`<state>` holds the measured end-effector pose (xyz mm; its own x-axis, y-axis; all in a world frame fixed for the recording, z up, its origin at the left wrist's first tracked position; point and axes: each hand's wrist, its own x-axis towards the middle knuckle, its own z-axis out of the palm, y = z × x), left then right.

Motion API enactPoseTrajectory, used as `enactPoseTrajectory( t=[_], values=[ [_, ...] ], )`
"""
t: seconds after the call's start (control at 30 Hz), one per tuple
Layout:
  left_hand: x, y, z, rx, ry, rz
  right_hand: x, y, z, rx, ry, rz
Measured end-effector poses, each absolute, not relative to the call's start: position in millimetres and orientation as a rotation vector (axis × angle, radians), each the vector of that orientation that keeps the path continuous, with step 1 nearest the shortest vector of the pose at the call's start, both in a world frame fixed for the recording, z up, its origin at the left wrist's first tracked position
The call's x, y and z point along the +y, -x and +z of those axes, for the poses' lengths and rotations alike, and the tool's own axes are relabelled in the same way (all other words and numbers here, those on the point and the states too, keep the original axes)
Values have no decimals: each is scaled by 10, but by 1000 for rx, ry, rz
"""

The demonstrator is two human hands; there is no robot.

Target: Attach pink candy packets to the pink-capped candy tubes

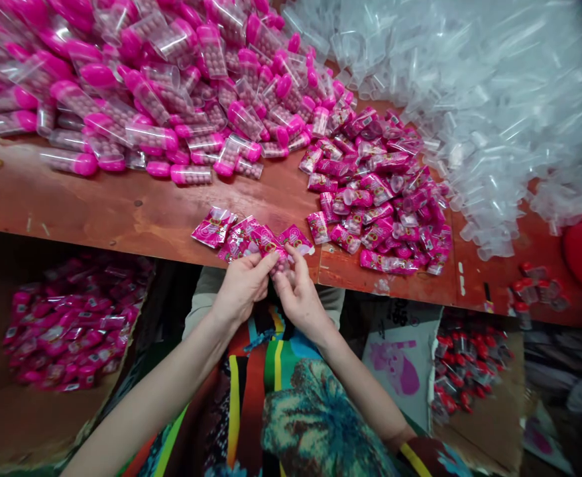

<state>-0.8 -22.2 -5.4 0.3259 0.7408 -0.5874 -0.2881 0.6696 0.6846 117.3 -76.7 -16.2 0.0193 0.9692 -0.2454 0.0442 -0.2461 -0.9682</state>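
Note:
At the table's front edge, my left hand and my right hand meet with fingers closed around one small item. A pink printed wrapper rises from between the fingertips. Below it shows a clear tube of small pink candy balls, partly covered by my fingers; I cannot tell how far it sits inside the wrapper. More flat pink wrappers lie just behind my hands, one wrapper at the left and another at the right.
Filled pink-capped tubes are heaped at the back left. A pile of pink wrapped packets lies right of my hands, with clear empty tubes beyond. Below the wooden table stand a box of pink packets and one of red-capped pieces.

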Motion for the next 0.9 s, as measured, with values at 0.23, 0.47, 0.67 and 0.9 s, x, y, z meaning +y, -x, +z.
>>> enactPoseTrajectory(
  t=[0.23, 0.47, 0.67, 0.9],
  values=[
    [-266, -80, 10, 976, -506, 720, -774, -1176, -43, -921, 1384, 1448],
    [-248, 44, -90, 746, -397, 602, -779, -1216, -65, -938, 1385, 1429],
    [-221, 11, -84, 834, -395, 655, -776, -1260, -80, -1389, 1558, 1192],
    [-205, 14, -100, 844, -443, 652, -814, -1257, -106, -1387, 1543, 1190]
  ],
)
